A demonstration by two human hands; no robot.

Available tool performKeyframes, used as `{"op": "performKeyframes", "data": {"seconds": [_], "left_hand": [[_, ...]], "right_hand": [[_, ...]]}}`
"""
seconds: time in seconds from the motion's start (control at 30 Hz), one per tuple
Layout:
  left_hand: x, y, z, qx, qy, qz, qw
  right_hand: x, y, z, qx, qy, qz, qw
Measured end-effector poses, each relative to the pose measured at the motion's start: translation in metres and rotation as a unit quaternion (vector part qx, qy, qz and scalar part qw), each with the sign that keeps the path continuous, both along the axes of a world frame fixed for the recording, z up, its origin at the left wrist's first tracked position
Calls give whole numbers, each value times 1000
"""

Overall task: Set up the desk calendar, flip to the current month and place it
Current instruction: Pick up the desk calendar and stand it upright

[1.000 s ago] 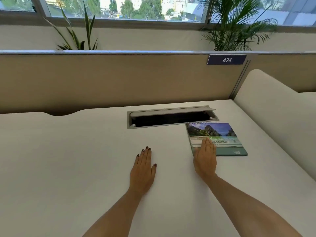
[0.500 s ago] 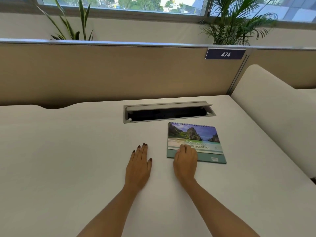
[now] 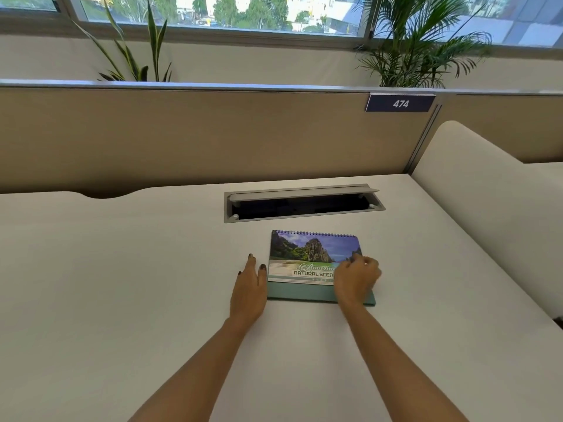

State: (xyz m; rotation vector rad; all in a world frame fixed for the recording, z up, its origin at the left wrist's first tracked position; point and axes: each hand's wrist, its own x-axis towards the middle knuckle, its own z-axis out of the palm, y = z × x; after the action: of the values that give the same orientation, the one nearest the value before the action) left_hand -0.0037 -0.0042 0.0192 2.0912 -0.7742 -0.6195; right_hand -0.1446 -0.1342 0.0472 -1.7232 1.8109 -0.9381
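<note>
Head view: the left hand lies flat on the bench, fingers extended and released, just left of the desk calendar. The right hand rests on the flat calendar's cover, fingers curled; whether they pinch a page cannot be determined.

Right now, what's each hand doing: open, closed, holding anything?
Left hand: open, flat on the desk beside the calendar, holding nothing.
Right hand: curled on the calendar's cover; whether it grips anything cannot be told.
</note>
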Motion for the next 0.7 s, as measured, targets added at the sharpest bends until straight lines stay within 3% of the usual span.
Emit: {"op": "performKeyframes", "data": {"seconds": [0.1,0.27,0.4,0.53,0.7], "left_hand": [[-8,-8,9,7,9,16,1000],[-25,-15,29,-37,74,15,997],[-27,-17,39,-52,168,68,982],[-14,-15,42,-55,257,146,954],[0,4,49,-117,301,194,926]], "right_hand": [[-11,-21,1,119,17,-40,992],[-17,-32,9,219,61,-35,973],[-18,-31,10,249,44,-47,967],[-17,-24,6,251,-33,-47,966],[-13,-8,12,239,-104,-24,965]]}}
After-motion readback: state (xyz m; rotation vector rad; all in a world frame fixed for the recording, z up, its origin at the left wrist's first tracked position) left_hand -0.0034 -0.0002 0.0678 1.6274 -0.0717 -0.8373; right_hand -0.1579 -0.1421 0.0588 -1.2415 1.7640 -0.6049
